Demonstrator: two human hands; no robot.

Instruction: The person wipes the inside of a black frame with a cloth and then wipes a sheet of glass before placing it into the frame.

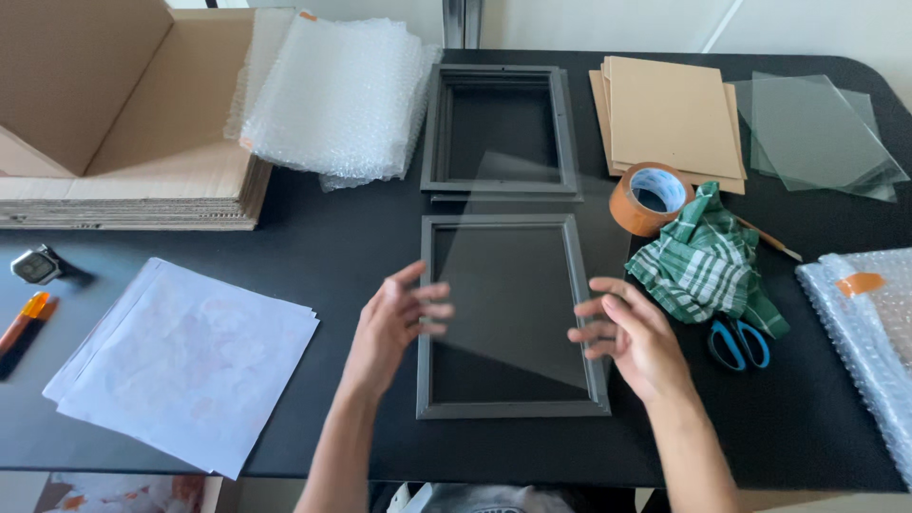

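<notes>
A clear glass pane [532, 256] hangs tilted over a grey picture frame [513, 410] that lies flat on the black table [361, 237]. My left hand [394, 318] presses its fingertips against the pane's left edge. My right hand [629, 334] holds the pane's right edge the same way. The pane's far end reaches toward a stack of grey frames [501, 130] further back.
Bubble wrap [332, 95] and flattened cardboard [123, 114] lie at the back left, white paper sheets [185, 366] at the front left. Brown backing boards [670, 114], spare glass panes [817, 133], a tape roll [651, 198], a green checked cloth [708, 261] and blue scissors [739, 344] lie to the right.
</notes>
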